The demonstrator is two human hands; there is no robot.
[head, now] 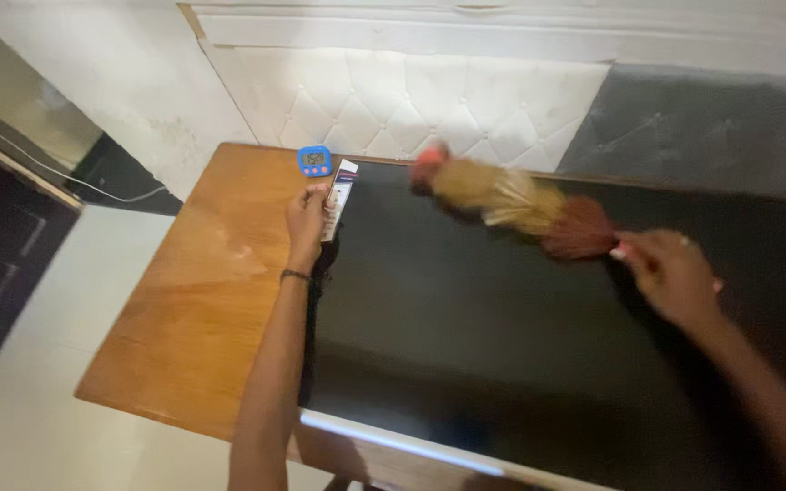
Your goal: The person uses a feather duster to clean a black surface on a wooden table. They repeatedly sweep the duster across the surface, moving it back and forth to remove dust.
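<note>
Left hand (pixel 307 218) pins the near-left corner of the flat black screen panel (pixel 520 336) on the wooden surface (pixel 202 300), fingers closed round a slim white box (pixel 338 198); a blue timer (pixel 315 160) sits just beyond. Right hand (pixel 670 273) grips a blurred feather duster (pixel 511 202) over the panel's far edge. I'd keep strokes light and the left hand firm.
</note>
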